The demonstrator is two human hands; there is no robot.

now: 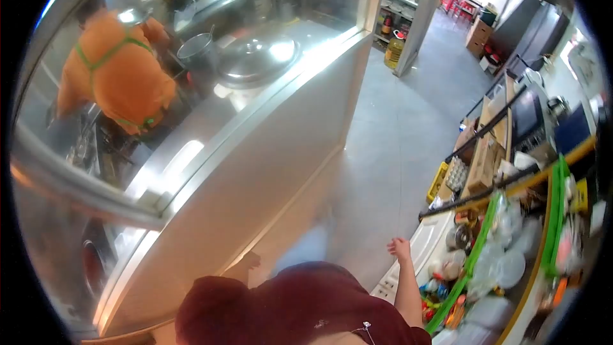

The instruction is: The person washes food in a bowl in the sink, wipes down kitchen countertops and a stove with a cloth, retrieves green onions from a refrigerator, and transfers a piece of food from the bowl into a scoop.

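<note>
My right hand (400,249) hangs in the air beside my body, fingers loosely bent and apart, with nothing in it. The white drawer cabinet (426,243) is the nearest thing to it, with a small gap seen between them. Low on the other side is my left hand (251,260), in front of the pale partition panel (255,172). It is small and blurred, so its fingers cannot be made out. No object shows in it. Whether it touches the panel is unclear.
Behind the glass, a person in an orange top (118,70) stands near a large lidded pot (255,57). Grey floor (396,128) runs ahead. Shelves with bagged goods (504,262) and an egg tray (456,174) line the right. An oil jug (394,51) stands by the doorway.
</note>
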